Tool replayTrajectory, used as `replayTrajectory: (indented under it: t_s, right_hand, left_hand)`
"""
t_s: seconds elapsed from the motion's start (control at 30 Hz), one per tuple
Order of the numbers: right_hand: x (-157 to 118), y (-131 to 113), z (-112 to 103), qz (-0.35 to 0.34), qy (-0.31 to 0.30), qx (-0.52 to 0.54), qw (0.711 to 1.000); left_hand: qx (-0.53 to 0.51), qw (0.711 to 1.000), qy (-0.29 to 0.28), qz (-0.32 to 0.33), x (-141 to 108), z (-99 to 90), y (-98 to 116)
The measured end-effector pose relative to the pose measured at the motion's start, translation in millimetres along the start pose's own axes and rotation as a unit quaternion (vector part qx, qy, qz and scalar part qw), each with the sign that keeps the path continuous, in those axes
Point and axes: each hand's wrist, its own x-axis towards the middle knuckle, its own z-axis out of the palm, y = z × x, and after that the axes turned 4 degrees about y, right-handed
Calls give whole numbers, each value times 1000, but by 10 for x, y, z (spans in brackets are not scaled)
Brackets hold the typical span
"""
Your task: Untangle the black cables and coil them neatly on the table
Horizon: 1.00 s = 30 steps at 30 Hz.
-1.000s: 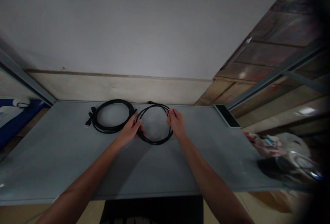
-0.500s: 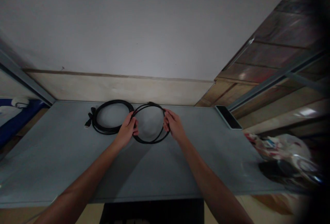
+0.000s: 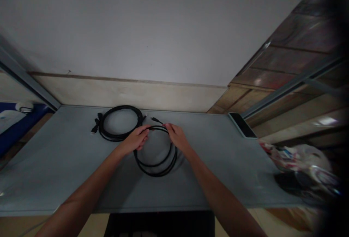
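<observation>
A thin black cable [image 3: 159,174] forms a loose coil of a few turns over the middle of the grey table. My left hand [image 3: 137,137] is closed on the coil's upper left side, and my right hand [image 3: 176,135] pinches its upper right side. One connector end [image 3: 156,120] of this cable sticks out up and left from my right fingers. Beside my left hand, a thicker coiled black cable [image 3: 105,135] lies on the table, its connector plugs [image 3: 95,126] at its left side.
A phone [image 3: 242,125] lies at the back right of the table [image 3: 231,171]. Plastic bags [image 3: 308,157] and a dark object [image 3: 291,182] are at the right edge. A wall stands behind, with metal posts at both sides.
The held coil has come down and nearer to me, and its lower loops have spread. My hands are closer together near its top, and a connector end now sticks out.
</observation>
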Motion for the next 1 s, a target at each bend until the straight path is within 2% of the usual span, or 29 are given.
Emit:
replayTrajectory:
  t_s: [0.07,0.1,0.2,0.3,0.4,0.47,0.57,0.7,0.77,0.87,1.0]
  right_hand:
    - [38,84,15,15,53,-43,998]
    - [52,122,11,13,57,-52,997]
    - [57,169,-16,-14,22,-28,999]
    - [13,102,-5,-79,-11,-10,997]
    - [-47,6,51,-135,-77,1,988]
    - [-82,-33,89,-135,-111,16,984]
    - [-114,-51,114,-116,-130,35,984]
    - [-87,-45,52,-102,-110,5,989]
    - [-48,-20,-22,-101,-78,-15,992]
    - [18,66,-158,-88,-21,-28,995]
    - [79,188,-272,-67,53,-62,994]
  left_hand:
    - [-20,999,26,8,30,23,-27]
    - [-21,999,38,12,47,33,-43]
    - [7,999,47,22,89,41,-84]
    - [72,996,24,39,103,19,-111]
    - [135,987,3,84,93,-7,-112]
    - [159,978,9,133,85,-15,-95]
    - [205,958,13,198,88,-10,-65]
    - [248,944,33,214,134,17,-80]
    - [201,962,43,179,155,29,-105]
    - [57,993,16,102,149,34,-117]
    - [-113,991,-23,68,81,25,-78]
